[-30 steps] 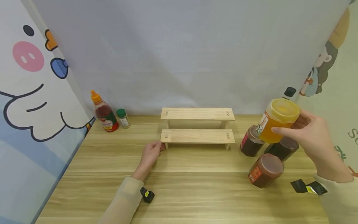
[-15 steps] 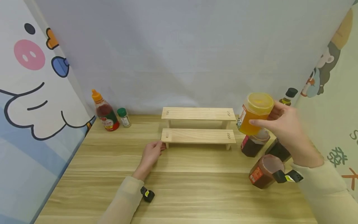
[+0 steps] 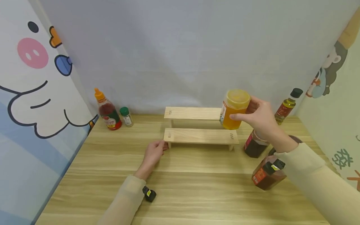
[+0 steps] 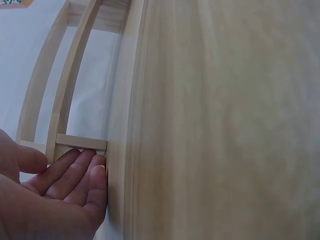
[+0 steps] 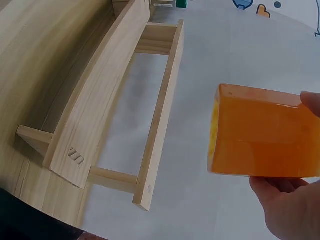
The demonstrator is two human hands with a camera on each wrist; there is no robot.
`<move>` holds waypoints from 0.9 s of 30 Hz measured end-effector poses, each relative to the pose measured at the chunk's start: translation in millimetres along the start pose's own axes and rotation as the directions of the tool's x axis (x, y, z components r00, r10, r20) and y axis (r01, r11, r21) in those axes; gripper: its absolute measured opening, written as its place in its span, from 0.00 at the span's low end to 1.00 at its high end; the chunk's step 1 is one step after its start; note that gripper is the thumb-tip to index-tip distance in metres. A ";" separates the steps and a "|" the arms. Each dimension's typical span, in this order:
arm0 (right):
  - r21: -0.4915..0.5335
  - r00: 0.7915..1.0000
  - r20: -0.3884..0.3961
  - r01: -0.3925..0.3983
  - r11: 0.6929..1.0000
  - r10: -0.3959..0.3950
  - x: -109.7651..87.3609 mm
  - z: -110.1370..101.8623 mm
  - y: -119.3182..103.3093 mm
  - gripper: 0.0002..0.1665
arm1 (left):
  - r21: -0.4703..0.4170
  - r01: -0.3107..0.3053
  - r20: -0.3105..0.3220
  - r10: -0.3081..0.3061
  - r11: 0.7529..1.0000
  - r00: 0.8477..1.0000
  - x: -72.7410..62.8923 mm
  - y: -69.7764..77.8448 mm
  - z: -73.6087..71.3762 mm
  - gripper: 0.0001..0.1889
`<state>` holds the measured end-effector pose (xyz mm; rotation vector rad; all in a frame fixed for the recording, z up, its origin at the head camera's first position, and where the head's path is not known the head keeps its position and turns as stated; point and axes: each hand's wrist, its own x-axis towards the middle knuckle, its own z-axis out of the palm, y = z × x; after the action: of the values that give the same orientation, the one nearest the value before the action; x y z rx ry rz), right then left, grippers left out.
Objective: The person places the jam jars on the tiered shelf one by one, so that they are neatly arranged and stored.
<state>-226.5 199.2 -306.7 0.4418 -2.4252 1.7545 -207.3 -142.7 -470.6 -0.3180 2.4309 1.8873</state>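
In the head view, my right hand (image 3: 260, 114) holds a jar of orange honey (image 3: 234, 111) with a yellowish lid, upright in the air over the right end of the two-step wooden rack (image 3: 201, 135). The right wrist view shows the jar (image 5: 265, 132) apart from the rack, thumb and fingers on opposite sides. My left hand (image 3: 153, 153) is at the rack's lower left corner. In the left wrist view, the thumb of that hand (image 4: 60, 195) lies by the board's end and its fingers reach below, against the leg.
Dark jars (image 3: 255, 145) and a reddish-brown jar (image 3: 265, 181) stand right of the rack, partly behind the right arm. An oil bottle (image 3: 284, 107) is at back right. At back left are a red sauce bottle (image 3: 109, 114) and a green-capped spice jar (image 3: 126, 117).
My right hand has carried the honey jar leftward, from above the dark jars to above the rack's right end. The oil bottle has come into fuller view. My left hand stays in place.
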 end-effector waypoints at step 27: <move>0.061 0.999 -0.024 -0.032 0.998 0.034 48.8 68.5 10.8 0.36 | -0.012 0.009 0.004 -0.009 1.000 1.000 1.2 0.2 -0.9 0.20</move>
<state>-270.9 129.5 -326.0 0.3856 -2.3810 1.8392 -208.3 -143.7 -470.4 -0.3245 2.4120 1.8983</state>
